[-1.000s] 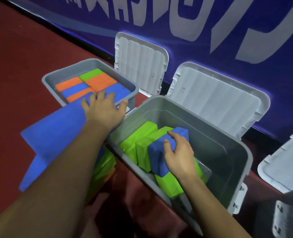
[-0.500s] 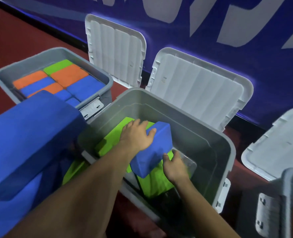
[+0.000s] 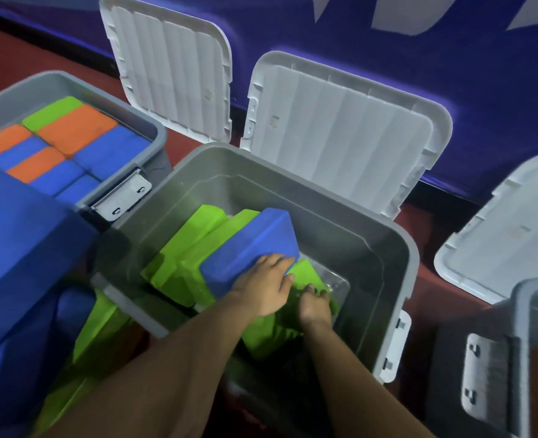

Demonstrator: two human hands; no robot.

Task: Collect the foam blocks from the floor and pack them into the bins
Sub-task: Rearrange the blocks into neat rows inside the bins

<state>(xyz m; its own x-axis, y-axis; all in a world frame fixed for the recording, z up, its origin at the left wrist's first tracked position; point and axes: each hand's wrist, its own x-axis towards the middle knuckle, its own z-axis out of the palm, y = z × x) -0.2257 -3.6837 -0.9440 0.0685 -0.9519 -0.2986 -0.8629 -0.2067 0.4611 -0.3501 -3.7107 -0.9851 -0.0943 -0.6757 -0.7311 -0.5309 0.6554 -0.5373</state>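
The middle grey bin (image 3: 410,248) holds green foam blocks (image 3: 182,257) standing on edge along its left side. A blue foam block (image 3: 252,245) leans against them, and my left hand (image 3: 261,284) grips its near end. My right hand (image 3: 313,305) is low in the bin, with its fingers curled on the edge of a green block (image 3: 305,271) lying flat on the bottom. The left grey bin (image 3: 155,135) is packed with orange, blue and green blocks.
A big blue foam block (image 3: 18,235) and green blocks (image 3: 94,330) sit outside the middle bin at the left. White lids (image 3: 340,121) lean on the blue wall behind the bins. Another grey bin (image 3: 523,311) stands at the right, on the red floor.
My left hand left the big blue block and went into the middle bin onto the blue block. My right hand let go of that block and dropped onto the flat green block.
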